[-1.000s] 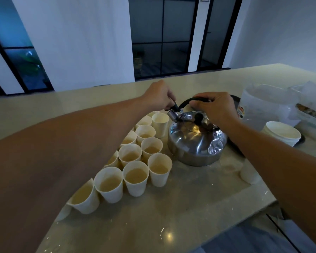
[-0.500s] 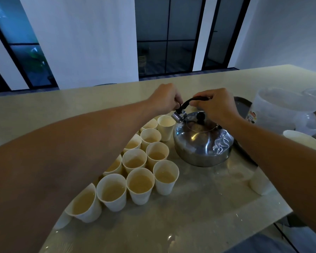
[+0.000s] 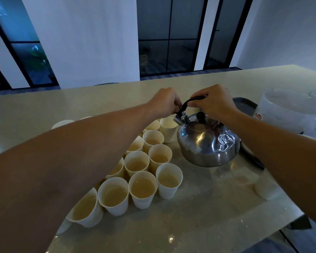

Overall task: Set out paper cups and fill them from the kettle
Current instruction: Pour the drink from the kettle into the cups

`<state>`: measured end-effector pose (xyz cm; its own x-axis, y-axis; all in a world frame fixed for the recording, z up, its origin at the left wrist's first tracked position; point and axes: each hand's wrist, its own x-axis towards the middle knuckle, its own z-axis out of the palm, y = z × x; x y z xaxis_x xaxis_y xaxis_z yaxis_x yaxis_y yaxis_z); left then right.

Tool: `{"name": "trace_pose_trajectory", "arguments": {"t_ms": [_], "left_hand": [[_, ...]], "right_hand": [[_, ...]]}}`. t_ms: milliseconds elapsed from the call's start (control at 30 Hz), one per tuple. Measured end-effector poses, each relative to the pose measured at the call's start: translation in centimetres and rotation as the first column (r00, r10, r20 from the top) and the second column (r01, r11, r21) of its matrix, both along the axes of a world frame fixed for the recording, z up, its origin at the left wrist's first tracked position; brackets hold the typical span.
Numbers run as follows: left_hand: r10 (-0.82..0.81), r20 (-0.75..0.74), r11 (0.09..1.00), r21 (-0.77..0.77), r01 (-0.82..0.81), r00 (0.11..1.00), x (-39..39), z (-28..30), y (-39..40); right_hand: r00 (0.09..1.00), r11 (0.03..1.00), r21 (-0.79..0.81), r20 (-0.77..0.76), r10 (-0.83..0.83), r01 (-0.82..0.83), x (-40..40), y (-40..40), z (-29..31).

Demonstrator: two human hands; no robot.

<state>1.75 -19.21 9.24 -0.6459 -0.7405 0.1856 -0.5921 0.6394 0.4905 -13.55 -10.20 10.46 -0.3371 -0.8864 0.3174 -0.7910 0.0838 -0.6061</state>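
Note:
A dented steel kettle (image 3: 207, 143) hangs tilted just above the table, its spout over a white paper cup (image 3: 169, 129) at the far end of the rows. My right hand (image 3: 214, 102) is closed on the kettle's black handle. My left hand (image 3: 164, 102) pinches the front end of that handle by the spout cap. Several white paper cups (image 3: 143, 189) holding pale liquid stand in two rows running toward me on the left. The cup under the spout looks dry inside.
A dark tray (image 3: 244, 105) lies behind the kettle. Translucent plastic containers (image 3: 288, 114) stand at the right edge. A lone paper cup (image 3: 266, 189) sits near the table's right front corner. More cups (image 3: 62, 123) stand beyond my left forearm. The beige table (image 3: 199, 216) reaches its edge at lower right.
The kettle has risen off the table and tipped toward the far cup. Both hands kept their hold on the handle.

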Motion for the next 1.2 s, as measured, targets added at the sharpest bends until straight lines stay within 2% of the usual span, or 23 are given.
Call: {"name": "trace_pose_trajectory", "arguments": {"t_ms": [467, 1200], "left_hand": [[-0.021, 0.043, 0.999, -0.037, 0.022, 0.999, 0.2, -0.3, -0.5], [-0.023, 0.046, 0.998, -0.048, 0.026, 0.999, 0.2, -0.1, -0.4]], "right_hand": [[0.993, 0.998, 0.053, -0.113, 0.034, -0.028, 0.3, -1.1, 1.0], [0.996, 0.998, 0.062, -0.09, 0.022, -0.016, 0.2, -1.2, 1.4]]}}
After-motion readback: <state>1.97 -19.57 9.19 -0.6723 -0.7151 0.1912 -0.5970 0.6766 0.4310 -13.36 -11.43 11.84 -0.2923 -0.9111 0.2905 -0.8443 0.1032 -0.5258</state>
